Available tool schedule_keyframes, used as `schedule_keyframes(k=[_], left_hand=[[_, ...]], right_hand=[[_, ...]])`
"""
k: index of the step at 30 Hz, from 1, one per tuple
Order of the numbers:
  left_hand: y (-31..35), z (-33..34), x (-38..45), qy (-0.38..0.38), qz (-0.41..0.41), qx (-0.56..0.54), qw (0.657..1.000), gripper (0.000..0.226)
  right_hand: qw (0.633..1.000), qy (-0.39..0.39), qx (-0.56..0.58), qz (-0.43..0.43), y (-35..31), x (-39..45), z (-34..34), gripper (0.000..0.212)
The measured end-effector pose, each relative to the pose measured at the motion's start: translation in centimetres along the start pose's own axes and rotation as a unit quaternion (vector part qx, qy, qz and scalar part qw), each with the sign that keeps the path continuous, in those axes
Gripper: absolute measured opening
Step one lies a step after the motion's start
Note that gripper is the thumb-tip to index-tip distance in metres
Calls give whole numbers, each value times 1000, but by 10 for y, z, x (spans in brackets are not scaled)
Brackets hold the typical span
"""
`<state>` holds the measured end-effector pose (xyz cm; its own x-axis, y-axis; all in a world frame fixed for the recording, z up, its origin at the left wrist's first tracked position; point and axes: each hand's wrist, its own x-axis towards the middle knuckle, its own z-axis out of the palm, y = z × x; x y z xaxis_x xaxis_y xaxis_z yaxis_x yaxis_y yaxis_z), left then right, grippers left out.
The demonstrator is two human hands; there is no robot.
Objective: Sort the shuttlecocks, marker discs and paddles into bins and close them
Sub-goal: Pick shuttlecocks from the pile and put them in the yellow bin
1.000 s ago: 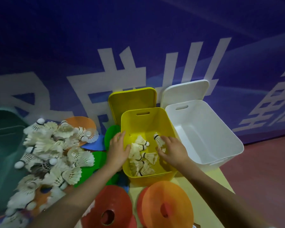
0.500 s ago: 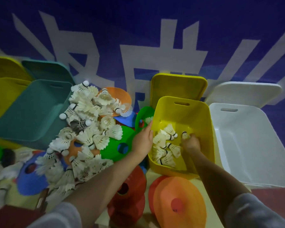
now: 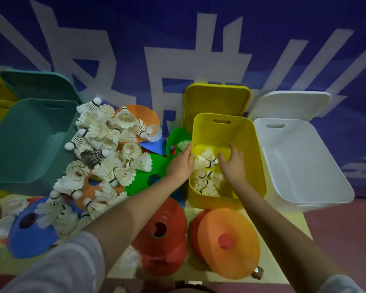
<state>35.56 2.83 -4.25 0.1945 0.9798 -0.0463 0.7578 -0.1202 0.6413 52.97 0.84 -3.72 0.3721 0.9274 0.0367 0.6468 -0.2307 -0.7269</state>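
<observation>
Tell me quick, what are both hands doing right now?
Left hand: open, resting on the yellow bin's left rim.
Right hand: open inside the bin, fingers relaxed, holding nothing visible.

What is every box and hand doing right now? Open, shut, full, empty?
Yellow bin: open, a few shuttlecocks inside.
Yellow lid: off, propped behind.
White bin: open, looks empty.
White lid: off, propped behind.
Teal bin: open.
Left hand: on yellow bin's rim.
Right hand: inside yellow bin, grip unclear.
</observation>
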Motion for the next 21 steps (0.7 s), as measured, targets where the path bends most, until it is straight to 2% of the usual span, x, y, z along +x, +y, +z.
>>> schedule_keyframes(k=[3,8,11,18,21], left_hand=[[-7,-27,-7,-37,35,-35,998,45],[-45,-95,-39,-12,60,-93,994,39],[-83,-138,-71,6,42,-159,986,35],[-209,-210,-168,69,-19,-191,979,25],[-282,-224,-211,88,-64,-148,983,25]], right_hand=[[997,58,35,-29,-21,-47,-9,47],[979,117,145,-81,-63,-137,10,36],[977,69,171,-102,-86,-185,48,30],[986,-45,137,-83,-113,-283,149,21],[990,-98,70,-69,-119,-316,189,46]])
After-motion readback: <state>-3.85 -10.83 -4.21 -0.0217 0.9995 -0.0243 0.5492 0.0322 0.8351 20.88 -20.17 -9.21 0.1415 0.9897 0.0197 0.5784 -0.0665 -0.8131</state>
